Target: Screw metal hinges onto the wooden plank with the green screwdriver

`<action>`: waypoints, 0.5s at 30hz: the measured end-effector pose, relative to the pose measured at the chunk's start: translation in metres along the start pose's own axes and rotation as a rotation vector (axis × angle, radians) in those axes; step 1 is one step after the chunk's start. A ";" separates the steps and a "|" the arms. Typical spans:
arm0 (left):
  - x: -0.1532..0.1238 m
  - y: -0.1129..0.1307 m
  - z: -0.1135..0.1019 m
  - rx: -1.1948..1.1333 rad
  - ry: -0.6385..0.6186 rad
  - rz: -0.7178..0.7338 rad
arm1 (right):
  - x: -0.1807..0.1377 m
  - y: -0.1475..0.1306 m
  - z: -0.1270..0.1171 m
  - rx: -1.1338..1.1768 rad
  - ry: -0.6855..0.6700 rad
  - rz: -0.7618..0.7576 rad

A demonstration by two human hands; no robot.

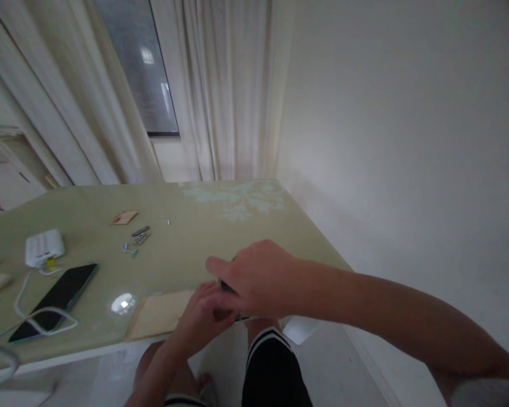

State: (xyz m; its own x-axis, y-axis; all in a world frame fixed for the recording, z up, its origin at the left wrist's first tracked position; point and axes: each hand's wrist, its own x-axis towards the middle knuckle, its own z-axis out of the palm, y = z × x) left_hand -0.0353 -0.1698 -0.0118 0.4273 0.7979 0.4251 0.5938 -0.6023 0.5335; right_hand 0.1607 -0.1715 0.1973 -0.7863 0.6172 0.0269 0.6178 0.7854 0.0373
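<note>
My right hand (pixel 254 277) reaches in from the right, its fingers curled over a small dark object (pixel 227 286) at the front edge of the pale green table (pixel 203 226). Just beneath it, my left hand (pixel 201 316) comes up from below with its fingers closed against the same dark object. What the object is I cannot make out, since both hands hide most of it. A thin light wooden board (pixel 161 314) lies flat on the table immediately left of my left hand.
A black phone (pixel 55 299) with a white cable (pixel 23 308) lies at front left, and a white power bank (pixel 44 247) sits behind it. Small metal screws and clips (pixel 138 238) and a small wooden piece (pixel 124 217) lie mid-table. Curtains and a wall stand behind.
</note>
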 end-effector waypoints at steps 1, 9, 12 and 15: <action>0.001 0.001 -0.001 0.015 -0.016 0.016 | 0.002 0.000 0.001 -0.038 -0.002 0.092; -0.001 -0.003 0.004 0.094 0.007 0.036 | 0.004 0.007 0.000 0.028 0.023 -0.210; 0.000 -0.003 0.000 0.059 -0.021 0.009 | 0.007 0.006 -0.001 -0.027 0.004 -0.047; 0.003 -0.002 -0.009 -0.034 -0.112 0.036 | 0.011 0.009 -0.001 -0.091 -0.045 0.121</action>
State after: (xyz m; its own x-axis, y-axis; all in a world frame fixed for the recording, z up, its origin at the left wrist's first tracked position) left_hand -0.0414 -0.1662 -0.0048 0.5225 0.7724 0.3612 0.5540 -0.6295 0.5448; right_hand 0.1580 -0.1575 0.1985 -0.7039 0.7103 -0.0079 0.7039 0.6989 0.1266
